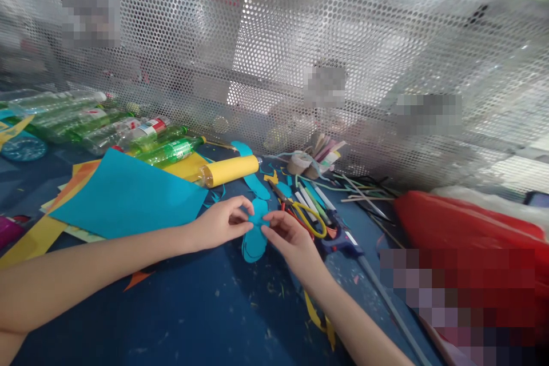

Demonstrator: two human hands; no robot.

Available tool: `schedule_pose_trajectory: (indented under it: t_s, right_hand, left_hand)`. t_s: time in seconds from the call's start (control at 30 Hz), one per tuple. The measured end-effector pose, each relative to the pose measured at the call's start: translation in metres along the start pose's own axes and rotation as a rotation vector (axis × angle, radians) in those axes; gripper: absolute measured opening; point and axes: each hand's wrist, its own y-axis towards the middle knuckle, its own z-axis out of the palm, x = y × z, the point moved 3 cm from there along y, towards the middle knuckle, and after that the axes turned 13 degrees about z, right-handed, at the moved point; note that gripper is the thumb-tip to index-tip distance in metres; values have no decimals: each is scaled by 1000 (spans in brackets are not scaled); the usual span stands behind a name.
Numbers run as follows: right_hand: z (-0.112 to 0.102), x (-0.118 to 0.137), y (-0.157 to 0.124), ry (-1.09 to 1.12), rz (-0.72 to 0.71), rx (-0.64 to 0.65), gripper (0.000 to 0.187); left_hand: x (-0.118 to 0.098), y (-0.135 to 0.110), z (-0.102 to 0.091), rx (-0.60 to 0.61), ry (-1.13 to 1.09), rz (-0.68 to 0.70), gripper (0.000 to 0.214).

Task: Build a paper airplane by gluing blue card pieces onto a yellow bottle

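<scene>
A blue paper cutout [254,244] with rounded ends and a narrow waist is held up between my two hands over the dark blue table. My left hand [221,222] pinches its left edge at the waist with thumb and fingers. From the other side, my right hand [291,237] grips the same waist between thumb and forefinger. Just behind the cutout lies another strip of blue paper [256,187]. Yellow-handled scissors [309,214] rest close to my right hand, beside a dark blue glue gun [343,240].
Blue paper sheets [128,197] lie at left over yellow and orange ones. A bottle wrapped in yellow paper [231,171] is behind them, near several plastic bottles [171,151]. Small cups [299,163] stand by the perforated metal screen [274,40]. A red bag [454,226] sits at right.
</scene>
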Motion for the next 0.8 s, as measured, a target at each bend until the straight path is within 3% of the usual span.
schedule_pose_trajectory:
  t_s: [0.8]
  right_hand:
    - [-1, -3, 1, -35, 2, -7, 21]
  left_hand:
    - [-2, 0, 2, -9, 26, -39, 12]
